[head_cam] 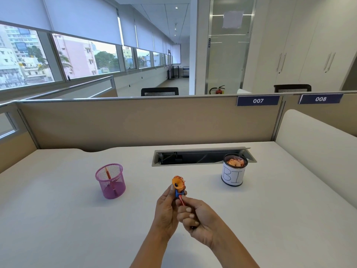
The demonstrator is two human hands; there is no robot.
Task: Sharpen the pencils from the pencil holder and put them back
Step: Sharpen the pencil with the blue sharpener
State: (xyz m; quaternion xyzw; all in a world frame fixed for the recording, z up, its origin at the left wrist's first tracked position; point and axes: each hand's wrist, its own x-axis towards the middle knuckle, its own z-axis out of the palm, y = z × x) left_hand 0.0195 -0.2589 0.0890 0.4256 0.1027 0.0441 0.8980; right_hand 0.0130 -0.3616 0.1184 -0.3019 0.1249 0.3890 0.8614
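Head camera view: above a white desk (58,219), the left hand (166,209) pinches a blue sharpener (180,192) topped by a fan of orange shavings (178,183), while the right hand (197,219) grips a red pencil (182,201) entering it. To the left stands a pink mesh holder (111,181) with one pencil; to the right, a paper-wrapped bin (234,170) holding shavings.

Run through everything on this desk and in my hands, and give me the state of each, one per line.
Left hand: grips the sharpener.
Right hand: grips the pencil.
Sharpener: held above the desk, shavings curling from it.
Pencil: tip inside the sharpener.
Pink holder: upright, holds a second pencil.
Bin: upright, open top, more shavings inside.
Cable hatch: open.
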